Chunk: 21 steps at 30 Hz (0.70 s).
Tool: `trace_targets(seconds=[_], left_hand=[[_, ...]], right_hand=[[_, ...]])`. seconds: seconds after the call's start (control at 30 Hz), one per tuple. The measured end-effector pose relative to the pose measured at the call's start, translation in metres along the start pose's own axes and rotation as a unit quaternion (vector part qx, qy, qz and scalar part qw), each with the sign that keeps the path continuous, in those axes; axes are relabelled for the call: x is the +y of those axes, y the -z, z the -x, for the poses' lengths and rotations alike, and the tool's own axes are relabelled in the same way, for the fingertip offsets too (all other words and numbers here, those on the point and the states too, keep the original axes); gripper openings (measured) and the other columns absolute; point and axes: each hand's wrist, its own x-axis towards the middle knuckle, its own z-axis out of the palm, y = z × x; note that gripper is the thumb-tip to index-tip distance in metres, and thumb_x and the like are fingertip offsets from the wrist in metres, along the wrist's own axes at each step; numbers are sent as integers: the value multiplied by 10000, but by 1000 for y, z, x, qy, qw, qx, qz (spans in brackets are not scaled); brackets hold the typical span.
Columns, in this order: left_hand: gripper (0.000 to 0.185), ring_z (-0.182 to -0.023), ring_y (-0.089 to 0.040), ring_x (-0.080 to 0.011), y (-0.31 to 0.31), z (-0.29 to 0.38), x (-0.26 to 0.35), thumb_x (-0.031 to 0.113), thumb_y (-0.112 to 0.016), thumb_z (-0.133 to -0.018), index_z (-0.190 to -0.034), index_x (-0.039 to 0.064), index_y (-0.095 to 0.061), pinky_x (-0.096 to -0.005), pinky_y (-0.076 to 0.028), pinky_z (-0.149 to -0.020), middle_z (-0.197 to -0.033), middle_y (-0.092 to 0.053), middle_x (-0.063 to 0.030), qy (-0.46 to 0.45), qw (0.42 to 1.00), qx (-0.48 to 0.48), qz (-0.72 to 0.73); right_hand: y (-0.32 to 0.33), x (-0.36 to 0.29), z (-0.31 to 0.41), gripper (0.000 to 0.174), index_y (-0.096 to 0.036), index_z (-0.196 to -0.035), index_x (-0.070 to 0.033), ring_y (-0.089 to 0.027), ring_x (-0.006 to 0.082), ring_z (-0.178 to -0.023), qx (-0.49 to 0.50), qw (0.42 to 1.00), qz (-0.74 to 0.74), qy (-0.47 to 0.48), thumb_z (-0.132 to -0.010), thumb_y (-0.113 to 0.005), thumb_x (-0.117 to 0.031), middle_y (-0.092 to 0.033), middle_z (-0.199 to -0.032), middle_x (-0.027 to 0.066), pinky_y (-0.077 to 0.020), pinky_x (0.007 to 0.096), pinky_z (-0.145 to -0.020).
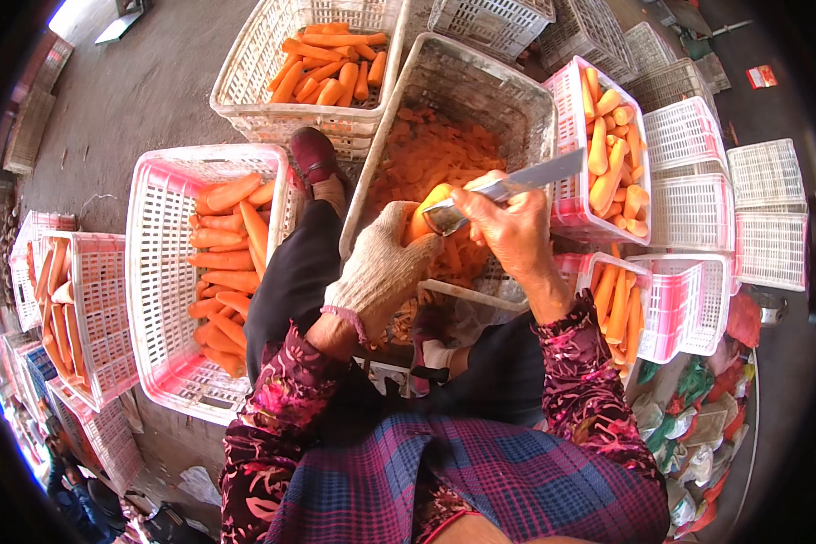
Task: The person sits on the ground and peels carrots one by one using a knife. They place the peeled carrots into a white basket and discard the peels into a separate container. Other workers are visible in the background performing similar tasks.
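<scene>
My left hand (385,262), in a knitted white glove, grips a carrot (421,217) whose upper end looks yellowish. Bare-skinned, my right hand (506,224) is closed on a metal-bladed peeling tool (449,214); its edge rests against the carrot, and a broad flat metal part (547,170) extends to the upper right. Both hands are over a dirty plastic crate (364,183) that holds a heap of orange peelings (442,153). The carrot's lower end is hidden by the glove.
A pink-and-white crate (170,272) of carrots stands left, another crate (245,115) of carrots ahead, and a pink crate (602,228) of carrots right. Stacked crates (693,211) stand farther right, above a pile of bags (704,421). My legs flank the peelings crate. People are at lower left.
</scene>
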Motion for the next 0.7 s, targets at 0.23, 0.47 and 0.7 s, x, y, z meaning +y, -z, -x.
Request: trace_targets(seconds=[0.23,0.47,0.7], left_hand=[[391,-884,-719,-402,-3,4,2,187,-714,-909,-1231,36,-552,-457,-552,-772,-930,-707,-241,-180,974,60,-126],[454,-960,-697,-469,1,7,-1,274,-729,-931,-1275,61,-523,-497,-553,-804,-1005,-705,-284,-193,970,71,-128],[441,-973,-707,-437,-6,6,7,243,-708,-928,-1279,41,-533,-471,-551,-827,-1008,-707,-274,-99,986,83,-104]], right_hand=[[22,-7,-8,201,-705,-870,-5,-531,78,-474,110,993,-21,-33,-922,-780,-184,-614,-619,14,-415,244,-445],[45,-14,-18,194,-652,-890,-8,-514,84,-474,229,971,-57,20,-909,-802,-129,-615,-657,19,-406,243,-429],[-4,-3,6,165,-726,-842,-14,-549,54,-507,33,998,-9,44,-927,-778,-145,-657,-654,3,-422,231,-465]])
